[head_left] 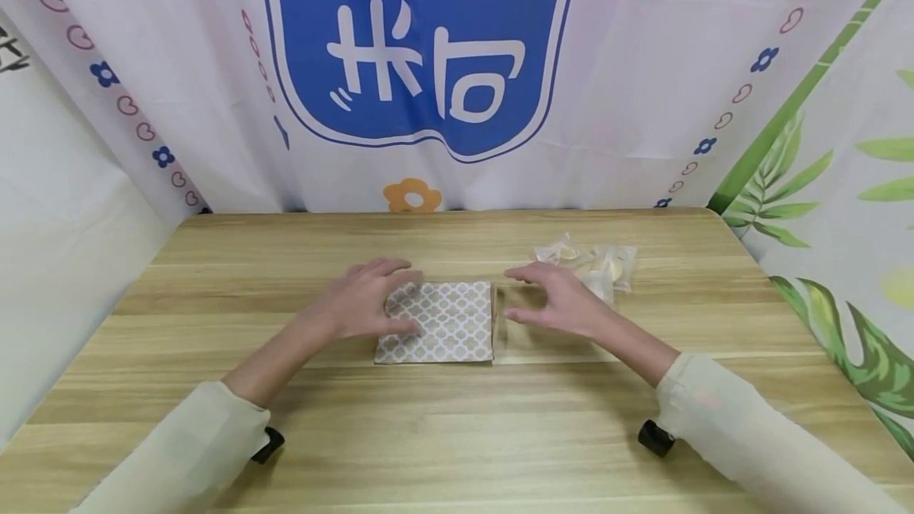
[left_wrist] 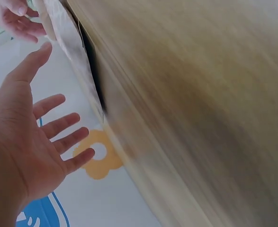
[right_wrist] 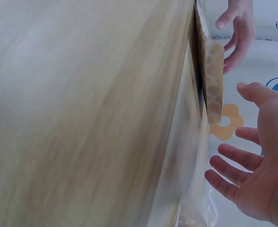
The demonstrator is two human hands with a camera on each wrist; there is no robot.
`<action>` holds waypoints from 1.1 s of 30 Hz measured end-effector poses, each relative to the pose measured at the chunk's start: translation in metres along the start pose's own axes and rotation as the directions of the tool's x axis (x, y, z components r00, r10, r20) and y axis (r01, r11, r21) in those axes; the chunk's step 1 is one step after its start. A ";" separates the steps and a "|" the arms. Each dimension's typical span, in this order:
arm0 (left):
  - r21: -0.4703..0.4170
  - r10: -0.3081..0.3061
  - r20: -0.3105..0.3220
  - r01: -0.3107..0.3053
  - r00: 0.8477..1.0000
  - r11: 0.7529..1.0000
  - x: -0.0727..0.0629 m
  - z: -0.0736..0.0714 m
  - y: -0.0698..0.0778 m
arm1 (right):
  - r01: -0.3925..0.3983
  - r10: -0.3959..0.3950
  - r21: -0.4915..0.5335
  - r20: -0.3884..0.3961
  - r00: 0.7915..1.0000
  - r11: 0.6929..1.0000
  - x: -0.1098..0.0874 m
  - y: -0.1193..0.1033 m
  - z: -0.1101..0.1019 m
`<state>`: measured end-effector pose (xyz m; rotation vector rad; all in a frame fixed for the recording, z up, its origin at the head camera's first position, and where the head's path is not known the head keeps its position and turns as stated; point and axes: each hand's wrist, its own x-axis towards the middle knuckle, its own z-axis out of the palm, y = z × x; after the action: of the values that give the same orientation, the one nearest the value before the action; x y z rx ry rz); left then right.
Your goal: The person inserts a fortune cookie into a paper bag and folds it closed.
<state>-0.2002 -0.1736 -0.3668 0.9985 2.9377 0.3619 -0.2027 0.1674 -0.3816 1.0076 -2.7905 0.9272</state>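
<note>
A flat brown paper packet with a white lattice pattern (head_left: 455, 324) lies on the wooden table. Over its left end hovers my left hand (head_left: 366, 300), fingers spread and thumb apart, overlapping the packet in the head view. Just off the right end is my right hand (head_left: 560, 300), its fingers pointing toward the packet and holding nothing. In the right wrist view the packet's end (right_wrist: 214, 80) rises a little from the tabletop, with the right hand (right_wrist: 252, 156) beside it, palm showing. The left wrist view shows the left hand (left_wrist: 34, 127) with loosely extended fingers and nothing in the palm.
Small clear plastic packets (head_left: 617, 264) with pale contents lie behind my right hand. The wooden table (head_left: 457, 435) ends at a printed white curtain (head_left: 614, 141) with a blue emblem. Leaf-patterned cloth (head_left: 857, 260) hangs at the right.
</note>
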 end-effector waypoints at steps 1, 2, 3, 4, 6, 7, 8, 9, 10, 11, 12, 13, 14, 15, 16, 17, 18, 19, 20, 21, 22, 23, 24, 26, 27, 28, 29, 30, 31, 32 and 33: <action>-0.008 0.008 0.003 -0.008 1.000 1.000 0.000 0.001 0.001 | -0.002 0.002 0.015 0.000 1.000 1.000 0.000 -0.001 0.001; -0.016 0.019 0.007 -0.018 1.000 1.000 0.001 0.001 0.001 | -0.004 0.004 0.034 0.000 1.000 0.999 0.001 -0.002 0.002; -0.022 0.030 0.012 -0.030 0.999 0.999 0.001 0.002 0.002 | -0.004 0.004 0.052 0.001 1.000 0.999 0.001 -0.002 0.004; -0.029 0.042 0.015 -0.042 0.999 0.999 0.002 0.002 0.002 | -0.007 0.007 0.068 0.002 1.000 0.998 0.002 -0.003 0.005; -0.043 0.061 0.019 -0.061 0.998 0.997 0.003 0.004 0.004 | -0.013 0.013 0.090 0.004 1.000 0.996 0.004 -0.005 0.007; -0.049 0.072 0.019 -0.071 0.997 0.996 0.004 0.005 0.004 | -0.016 0.016 0.093 0.007 1.000 0.996 0.005 -0.005 0.009; -0.053 0.079 0.018 -0.078 0.997 0.996 0.005 0.006 0.004 | -0.018 0.018 0.095 0.009 1.000 0.995 0.006 -0.006 0.010; -0.056 0.083 0.019 -0.082 0.996 0.995 0.006 0.007 0.004 | -0.020 0.019 0.092 0.010 1.000 0.996 0.007 -0.007 0.011; -0.058 0.087 0.019 -0.086 0.996 0.995 0.007 0.008 0.004 | -0.025 0.024 0.087 0.013 1.000 0.996 0.008 -0.008 0.012; -0.059 0.093 0.018 -0.091 0.996 0.994 0.008 0.009 0.004 | -0.027 0.026 0.088 0.018 1.000 0.996 0.008 -0.009 0.012; -0.061 0.096 0.018 -0.094 0.995 0.994 0.008 0.010 0.004 | -0.033 0.031 0.089 0.025 0.999 0.996 0.009 -0.010 0.013; -0.062 0.098 0.018 -0.097 0.995 0.993 0.009 0.011 0.004 | -0.039 0.037 0.091 0.032 0.999 0.995 0.010 -0.010 0.014; -0.062 0.100 0.019 -0.098 0.995 0.993 0.010 0.012 0.004 | -0.047 0.043 0.094 0.039 0.998 0.994 0.010 -0.011 0.014; -0.063 0.103 0.021 -0.101 0.994 0.993 0.010 0.012 0.005 | -0.053 0.048 0.103 0.048 0.998 0.993 0.011 -0.012 0.015; -0.063 0.104 0.024 -0.103 0.994 0.993 0.011 0.013 0.005 | -0.059 0.053 0.110 0.057 0.997 0.992 0.011 -0.012 0.015; -0.064 0.104 0.028 -0.102 0.994 0.993 0.012 0.013 0.005 | -0.060 0.053 0.118 0.065 0.997 0.991 0.012 -0.012 0.016; -0.062 0.101 0.034 -0.099 0.994 0.993 0.012 0.013 0.005 | -0.060 0.052 0.117 0.071 0.996 0.991 0.012 -0.012 0.017; -0.058 0.100 0.041 -0.097 0.994 0.994 0.012 0.013 0.006 | -0.059 0.051 0.118 0.075 0.996 0.991 0.012 -0.012 0.017; -0.053 0.100 0.048 -0.098 0.994 0.994 0.012 0.013 0.006 | -0.059 0.049 0.120 0.080 0.996 0.991 0.012 -0.013 0.017; -0.049 0.100 0.054 -0.098 0.993 0.994 0.012 0.013 0.006 | -0.059 0.049 0.120 0.085 0.995 0.991 0.013 -0.013 0.017; -0.045 0.099 0.061 -0.096 0.993 0.994 0.013 0.013 0.006 | -0.062 0.052 0.114 0.087 0.995 0.992 0.013 -0.013 0.017; -0.043 0.099 0.067 -0.096 0.993 0.994 0.013 0.013 0.006 | -0.065 0.056 0.109 0.090 0.994 0.992 0.013 -0.013 0.017; -0.042 0.097 0.073 -0.094 0.993 0.995 0.013 0.013 0.006 | -0.075 0.065 0.104 0.096 0.993 0.992 0.013 -0.014 0.017; -0.040 0.096 0.079 -0.093 0.992 0.995 0.013 0.014 0.006 | -0.095 0.085 0.094 0.107 0.991 0.991 0.013 -0.014 0.017; -0.042 0.094 0.081 -0.091 0.992 0.995 0.013 0.014 0.005 | -0.103 0.093 0.087 0.113 0.989 0.991 0.013 -0.014 0.018; -0.042 0.092 0.083 -0.089 0.992 0.995 0.013 0.015 0.005 | -0.107 0.097 0.080 0.119 0.988 0.991 0.013 -0.013 0.018; -0.043 0.092 0.084 -0.088 0.992 0.995 0.013 0.015 0.005 | -0.109 0.100 0.074 0.125 0.987 0.991 0.013 -0.013 0.018; -0.042 0.092 0.084 -0.089 0.992 0.995 0.013 0.015 0.005 | -0.115 0.106 0.070 0.129 0.986 0.991 0.013 -0.012 0.019; -0.041 0.094 0.084 -0.091 0.992 0.995 0.013 0.016 0.004 | -0.118 0.108 0.068 0.133 0.985 0.991 0.013 -0.011 0.019; -0.041 0.094 0.083 -0.091 0.992 0.995 0.012 0.016 0.004 | -0.117 0.108 0.064 0.137 0.985 0.991 0.014 -0.011 0.019; -0.043 0.094 0.083 -0.091 0.992 0.995 0.012 0.016 0.004 | -0.114 0.105 0.060 0.138 0.985 0.992 0.014 -0.010 0.020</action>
<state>-0.2061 -0.1597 -0.3808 1.1187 2.8051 0.3681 -0.2042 0.1423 -0.3895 0.9687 -2.9720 1.0086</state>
